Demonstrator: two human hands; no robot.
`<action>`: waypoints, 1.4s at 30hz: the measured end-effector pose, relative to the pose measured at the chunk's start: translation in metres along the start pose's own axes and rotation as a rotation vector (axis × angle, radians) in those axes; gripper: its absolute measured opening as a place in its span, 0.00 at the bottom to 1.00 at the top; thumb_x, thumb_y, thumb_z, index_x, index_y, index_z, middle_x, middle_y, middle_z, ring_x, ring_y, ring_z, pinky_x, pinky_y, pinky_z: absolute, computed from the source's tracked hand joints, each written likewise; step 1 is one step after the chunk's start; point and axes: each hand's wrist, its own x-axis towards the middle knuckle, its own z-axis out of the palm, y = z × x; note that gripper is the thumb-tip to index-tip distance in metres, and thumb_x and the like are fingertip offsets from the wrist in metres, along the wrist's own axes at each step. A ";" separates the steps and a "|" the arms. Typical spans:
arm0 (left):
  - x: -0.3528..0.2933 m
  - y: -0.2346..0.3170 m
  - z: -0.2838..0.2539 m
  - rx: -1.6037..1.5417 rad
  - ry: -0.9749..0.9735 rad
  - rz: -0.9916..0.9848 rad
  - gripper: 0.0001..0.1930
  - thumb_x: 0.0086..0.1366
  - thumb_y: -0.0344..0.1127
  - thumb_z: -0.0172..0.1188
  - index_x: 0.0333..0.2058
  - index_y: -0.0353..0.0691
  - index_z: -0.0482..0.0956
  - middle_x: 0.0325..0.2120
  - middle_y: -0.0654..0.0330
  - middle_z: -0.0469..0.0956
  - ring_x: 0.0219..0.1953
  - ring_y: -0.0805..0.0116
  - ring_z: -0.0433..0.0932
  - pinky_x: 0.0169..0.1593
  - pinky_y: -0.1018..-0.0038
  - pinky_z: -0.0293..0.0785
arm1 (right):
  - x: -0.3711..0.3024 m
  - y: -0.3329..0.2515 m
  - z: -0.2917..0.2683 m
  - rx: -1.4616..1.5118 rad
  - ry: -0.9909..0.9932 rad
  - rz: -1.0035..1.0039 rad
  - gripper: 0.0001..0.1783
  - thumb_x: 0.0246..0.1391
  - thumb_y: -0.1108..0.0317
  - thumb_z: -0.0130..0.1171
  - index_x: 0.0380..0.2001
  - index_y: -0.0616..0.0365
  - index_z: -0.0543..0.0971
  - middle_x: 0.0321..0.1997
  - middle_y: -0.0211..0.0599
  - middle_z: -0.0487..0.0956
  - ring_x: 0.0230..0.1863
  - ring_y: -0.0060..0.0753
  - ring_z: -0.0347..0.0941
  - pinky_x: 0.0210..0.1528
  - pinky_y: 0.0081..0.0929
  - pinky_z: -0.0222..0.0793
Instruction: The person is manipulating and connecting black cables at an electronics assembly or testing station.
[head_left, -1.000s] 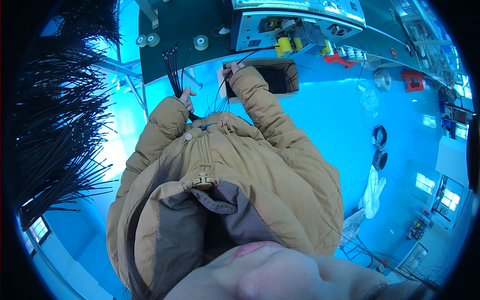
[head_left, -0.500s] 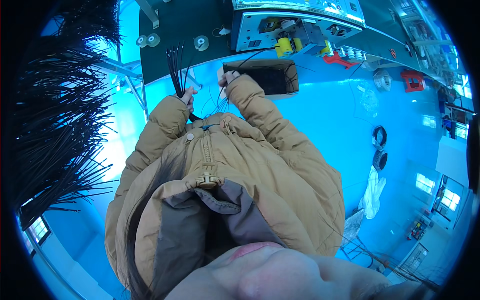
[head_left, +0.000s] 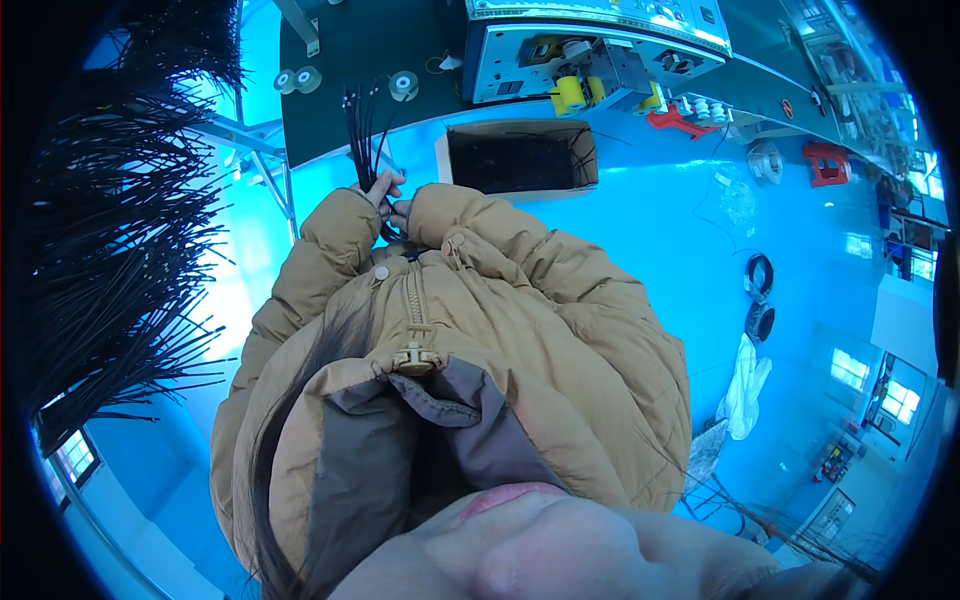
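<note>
A bundle of thin black cables [head_left: 364,140] stands up from my left hand [head_left: 380,188], whose fingers are wrapped round it. The cable tips fan out above the hand, pointing toward the dark bench. Close against it, at the lower part of the bundle, is my right hand [head_left: 400,214]. Its fingers look curled in, partly covered by the sleeve, and what they hold is hidden. Past both hands, a cardboard box [head_left: 445,165] sits beneath the bench edge, with dark cables inside.
A dark green bench [head_left: 350,60] carries tape rolls [head_left: 403,86] and a machine [head_left: 497,65] with yellow spools [head_left: 568,94]. Masses of black cables [head_left: 120,240] hang on the left. Cable coils [head_left: 759,277] and a red stand [head_left: 826,162] are on the right, on the blue floor.
My right hand has moved left and toward me, from beside the box, where it held a thin cable, to the bundle. My left hand has barely shifted.
</note>
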 end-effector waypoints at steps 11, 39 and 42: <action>-0.004 -0.005 -0.009 0.242 -0.213 0.260 0.25 0.61 0.54 0.38 0.42 0.37 0.70 0.13 0.67 0.64 0.24 0.72 0.68 0.31 0.77 0.67 | 0.006 0.091 0.001 0.610 0.434 0.397 0.18 0.48 0.59 0.46 0.43 0.48 0.68 0.33 0.41 0.74 0.31 0.38 0.71 0.34 0.33 0.66; -0.028 0.012 0.006 -0.053 -0.128 0.006 0.23 0.59 0.46 0.47 0.47 0.36 0.62 0.08 0.72 0.51 0.11 0.80 0.51 0.20 0.81 0.53 | 0.011 0.103 0.002 1.498 0.809 0.369 0.11 0.53 0.63 0.40 0.32 0.58 0.69 0.28 0.35 0.73 0.28 0.25 0.68 0.31 0.22 0.64; -0.020 0.002 0.005 -0.055 -0.057 -0.011 0.18 0.60 0.44 0.47 0.43 0.37 0.66 0.07 0.72 0.52 0.10 0.79 0.52 0.18 0.80 0.54 | -0.011 0.089 -0.010 0.808 0.903 0.334 0.12 0.53 0.64 0.38 0.32 0.58 0.69 0.25 0.35 0.74 0.27 0.27 0.68 0.31 0.23 0.63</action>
